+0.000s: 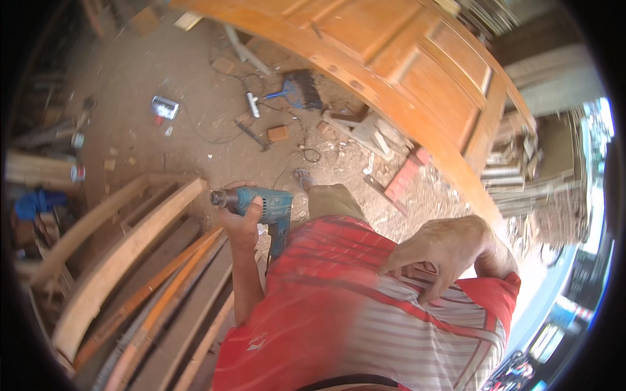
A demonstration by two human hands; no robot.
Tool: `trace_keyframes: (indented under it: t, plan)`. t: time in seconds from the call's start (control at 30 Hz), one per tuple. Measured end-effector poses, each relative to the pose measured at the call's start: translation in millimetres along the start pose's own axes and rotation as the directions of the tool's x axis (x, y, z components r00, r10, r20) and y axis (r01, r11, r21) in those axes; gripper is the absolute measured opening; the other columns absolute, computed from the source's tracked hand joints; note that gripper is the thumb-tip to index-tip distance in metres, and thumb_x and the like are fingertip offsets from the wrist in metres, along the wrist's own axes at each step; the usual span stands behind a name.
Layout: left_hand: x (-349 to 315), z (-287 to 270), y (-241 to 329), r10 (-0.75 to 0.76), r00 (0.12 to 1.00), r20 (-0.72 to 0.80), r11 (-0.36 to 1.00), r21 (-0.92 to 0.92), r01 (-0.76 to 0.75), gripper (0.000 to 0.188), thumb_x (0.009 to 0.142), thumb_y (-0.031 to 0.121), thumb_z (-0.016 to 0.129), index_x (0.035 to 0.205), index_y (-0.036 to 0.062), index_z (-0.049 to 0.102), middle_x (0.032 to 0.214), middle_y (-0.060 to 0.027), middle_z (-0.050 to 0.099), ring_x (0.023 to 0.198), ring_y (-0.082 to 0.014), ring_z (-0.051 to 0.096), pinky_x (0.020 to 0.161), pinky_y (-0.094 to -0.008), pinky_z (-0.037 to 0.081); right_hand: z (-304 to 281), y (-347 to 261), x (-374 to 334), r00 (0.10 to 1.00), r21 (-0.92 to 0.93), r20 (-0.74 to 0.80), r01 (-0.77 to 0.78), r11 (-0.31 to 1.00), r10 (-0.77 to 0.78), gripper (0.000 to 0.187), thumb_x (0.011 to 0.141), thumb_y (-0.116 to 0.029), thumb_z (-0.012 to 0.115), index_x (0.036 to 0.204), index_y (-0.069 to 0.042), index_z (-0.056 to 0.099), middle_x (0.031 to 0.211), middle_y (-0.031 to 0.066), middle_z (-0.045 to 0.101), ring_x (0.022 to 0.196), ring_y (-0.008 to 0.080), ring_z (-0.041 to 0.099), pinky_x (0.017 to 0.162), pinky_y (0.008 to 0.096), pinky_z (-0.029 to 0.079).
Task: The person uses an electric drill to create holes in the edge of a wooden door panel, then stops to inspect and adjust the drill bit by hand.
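Observation:
A teal power drill [276,210] is in my left hand [242,225], which wraps round its front end just behind the chuck. The metal chuck points to the left, and the drill's handle hangs down beside my shirt. My right hand [445,251] is over the front of the red and grey striped shirt [339,293]. Its fingers are bent but apart, with a gap between thumb and fingers, and nothing shows in them. Whether the fingertips touch the cloth I cannot tell.
An orange-brown panelled wooden door [385,68] lies across the top right. Curved timber pieces [124,260] and boards fill the lower left. On the dusty floor are a blue-handled brush [297,91], a hammer [251,133], a wood block [278,133] and loose cords. Stacked planks [554,176] stand right.

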State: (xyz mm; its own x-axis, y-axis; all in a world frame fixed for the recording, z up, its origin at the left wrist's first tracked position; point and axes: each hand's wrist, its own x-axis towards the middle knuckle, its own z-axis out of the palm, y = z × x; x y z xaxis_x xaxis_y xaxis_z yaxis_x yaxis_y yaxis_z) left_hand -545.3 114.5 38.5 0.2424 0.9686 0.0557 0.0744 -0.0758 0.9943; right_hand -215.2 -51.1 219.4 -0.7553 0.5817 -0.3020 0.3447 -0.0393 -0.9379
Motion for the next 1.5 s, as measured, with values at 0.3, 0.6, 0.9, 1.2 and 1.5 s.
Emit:
trace_keyframes:
  t: [0.3, 0.6, 0.9, 1.2, 1.5]
  plan:
    - [-59.4, 76.6, 0.6, -0.139, 0.923, 0.358, 0.967, -0.153, 0.205, 0.049, 0.08, 0.009, 0.074, 0.124, -0.0005, 0.055, 0.116, -0.0166, 0.065, 0.11, -0.0267, 0.063, 0.101, -0.0428, 0.05, 131.3, -15.4, -88.8, 0.947, 0.35, -0.318, 0.084, 0.933, 0.034, 0.078, 0.076, -0.025, 0.092, 0.14, 0.002, 0.056, 0.112, 0.0173, 0.071, 0.09, 0.0259, 0.073, 0.07, 0.038, 0.059]
    - [-106.2, 193.1, 24.4, -0.148, 0.794, 0.59, 0.935, -0.178, 0.306, 0.051, 0.078, 0.012, 0.072, 0.125, -0.002, 0.055, 0.114, -0.016, 0.065, 0.11, -0.029, 0.065, 0.1, -0.0447, 0.051, 209.9, 0.6, -195.5, 0.861, 0.321, -0.436, -0.122, 0.939, 0.261, 0.077, 0.077, -0.022, 0.091, 0.142, -0.001, 0.055, 0.112, 0.0162, 0.071, 0.091, 0.0267, 0.073, 0.069, 0.0364, 0.059]
    - [-161.2, 351.4, 31.4, -0.097, 0.703, 0.705, 0.661, -0.482, 0.575, 0.056, 0.085, 0.029, 0.067, 0.133, 0.0056, 0.049, 0.12, -0.0133, 0.058, 0.114, -0.0299, 0.059, 0.103, -0.0512, 0.049, 227.8, 66.0, -404.3, 0.915, 0.445, -0.363, 0.003, 0.896, 0.177, 0.087, 0.077, -0.019, 0.091, 0.151, -0.002, 0.048, 0.129, 0.0195, 0.066, 0.101, 0.0295, 0.072, 0.07, 0.0369, 0.064]
    - [-252.5, 470.7, 30.0, -0.241, 0.559, 0.793, 0.487, -0.399, 0.777, 0.055, 0.094, 0.034, 0.062, 0.138, 0.004, 0.048, 0.127, -0.0143, 0.058, 0.118, -0.0312, 0.058, 0.105, -0.054, 0.048, 283.4, 102.2, -504.7, 0.845, 0.388, -0.451, -0.104, 0.916, 0.286, 0.082, 0.078, -0.025, 0.09, 0.146, 0.0, 0.051, 0.12, 0.0215, 0.069, 0.104, 0.0337, 0.071, 0.087, 0.0403, 0.058]
    - [-341.6, 530.3, 31.6, -0.36, 0.271, 0.893, 0.41, -0.109, 0.905, 0.064, 0.097, 0.038, 0.061, 0.149, 0.0076, 0.041, 0.127, -0.0166, 0.059, 0.119, -0.0345, 0.06, 0.104, -0.0551, 0.05, 339.5, 104.8, -562.1, 0.788, 0.457, -0.582, 0.112, 0.882, 0.202, 0.078, 0.077, -0.021, 0.089, 0.143, 0.003, 0.054, 0.128, 0.0213, 0.066, 0.105, 0.0304, 0.071, 0.079, 0.0374, 0.063]
